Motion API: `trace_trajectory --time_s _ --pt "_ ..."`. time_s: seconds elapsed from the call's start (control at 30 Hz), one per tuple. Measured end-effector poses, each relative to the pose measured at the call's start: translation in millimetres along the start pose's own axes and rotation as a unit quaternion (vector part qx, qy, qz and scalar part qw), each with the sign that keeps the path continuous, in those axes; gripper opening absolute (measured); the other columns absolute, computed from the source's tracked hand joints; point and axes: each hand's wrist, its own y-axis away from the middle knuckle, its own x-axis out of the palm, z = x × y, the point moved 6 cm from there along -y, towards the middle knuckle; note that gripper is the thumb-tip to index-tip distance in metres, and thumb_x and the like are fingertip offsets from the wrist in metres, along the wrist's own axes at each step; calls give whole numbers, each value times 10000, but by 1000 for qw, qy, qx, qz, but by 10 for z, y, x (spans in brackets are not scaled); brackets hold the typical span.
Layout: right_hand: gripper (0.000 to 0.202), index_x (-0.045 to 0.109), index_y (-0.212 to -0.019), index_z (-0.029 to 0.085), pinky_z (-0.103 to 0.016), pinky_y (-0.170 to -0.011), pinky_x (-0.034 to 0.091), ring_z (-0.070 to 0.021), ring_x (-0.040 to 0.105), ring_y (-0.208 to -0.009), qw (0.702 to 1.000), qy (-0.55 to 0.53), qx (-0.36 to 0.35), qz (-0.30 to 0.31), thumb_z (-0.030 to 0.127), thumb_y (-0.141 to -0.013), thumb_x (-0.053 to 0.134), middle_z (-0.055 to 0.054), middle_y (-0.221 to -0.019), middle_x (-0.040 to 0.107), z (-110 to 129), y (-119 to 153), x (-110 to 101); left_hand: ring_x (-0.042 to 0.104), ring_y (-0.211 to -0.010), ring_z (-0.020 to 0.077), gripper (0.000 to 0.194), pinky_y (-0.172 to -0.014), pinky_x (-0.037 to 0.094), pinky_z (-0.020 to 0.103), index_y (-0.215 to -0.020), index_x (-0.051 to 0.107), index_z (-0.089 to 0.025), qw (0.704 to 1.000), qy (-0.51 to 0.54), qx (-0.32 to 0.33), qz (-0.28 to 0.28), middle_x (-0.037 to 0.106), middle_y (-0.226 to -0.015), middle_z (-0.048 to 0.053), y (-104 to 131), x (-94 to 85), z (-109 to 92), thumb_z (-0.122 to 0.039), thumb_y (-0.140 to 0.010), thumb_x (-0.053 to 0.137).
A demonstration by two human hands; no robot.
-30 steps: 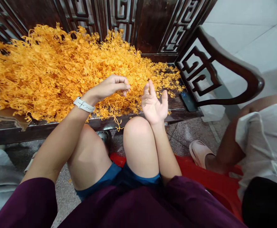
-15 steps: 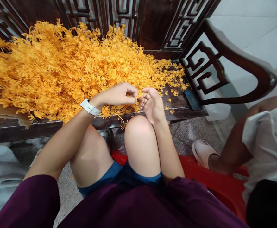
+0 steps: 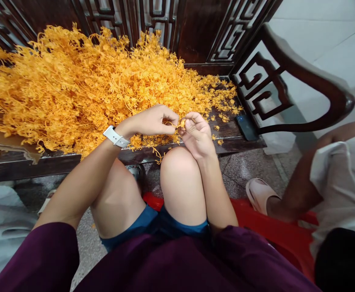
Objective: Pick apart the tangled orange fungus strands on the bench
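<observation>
Above my right knee, my left hand [image 3: 157, 120] is closed in a pinch, its fingertips on the thin stem of an orange plastic flower piece [image 3: 182, 123]. My right hand [image 3: 198, 136], palm turned up, grips the rounded head of the same piece between thumb and fingers. Only a little of that piece shows between the hands. Just beyond them lies a large tangled heap of similar orange plastic flower pieces [image 3: 104, 81], with branching stems and spiky heads.
A dark wooden bench [image 3: 232, 144] carries the heap, with loose heads scattered at its right end. A phone [image 3: 246, 126] lies beside the carved armrest [image 3: 314, 77]. Cardboard [image 3: 9, 142] is at left. Another person's leg [image 3: 302, 190] is at right, near a red stool [image 3: 265, 225].
My right hand's thumb and fingers have closed on the orange flower head, where they were looser before. My left hand has barely moved.
</observation>
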Motion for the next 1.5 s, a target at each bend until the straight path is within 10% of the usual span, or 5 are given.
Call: trace_trajectory --time_s 0.33,0.63,0.87,1.03,1.5 --pt "457 640 -904 272 -255 -603 496 -139 421 -670 992 -98 -10 76 345 -694 1040 42 -748 442 80 22 98 448 -542 119 163 -591 318 343 -490 584 -211 987 112 -15 111 567 -546 13 56 35 -13 -195 -640 646" --pt "195 844 -920 206 -255 -533 477 -109 590 -578 972 57 12 227 340 -855 969 -31 -783 771 116 158 232 598 -670 106 434 -679 484 279 -842 779 -174 988 80 -15 -128 708 -724 19 39 -322 337 -596 -850 883" --pt "363 777 -1201 316 -306 -715 603 -168 686 -932 982 -186 -28 -9 604 -980 755 -14 -1409 784 189 -84 -258 758 -1152 224 400 -1104 556 415 -1172 860 -171 991 19 -29 -130 838 -1252 111 82 -448 530 -393 -842 897" --pt "304 778 -1098 293 -295 -649 529 -143 575 -702 991 -120 64 0 547 -933 786 10 -951 757 47 -36 -173 740 -1121 232 617 -1029 575 401 -1365 809 -192 992 -17 -20 -127 812 -1226 103 69 -419 521 -315 -777 950" --pt "375 720 -851 230 -295 -626 433 -120 543 -646 966 232 -97 59 544 -897 920 33 -733 647 101 37 181 695 -1262 285 949 -912 573 346 -1612 592 -207 994 -83 12 -73 706 -1469 174 27 -125 289 -302 -745 966"
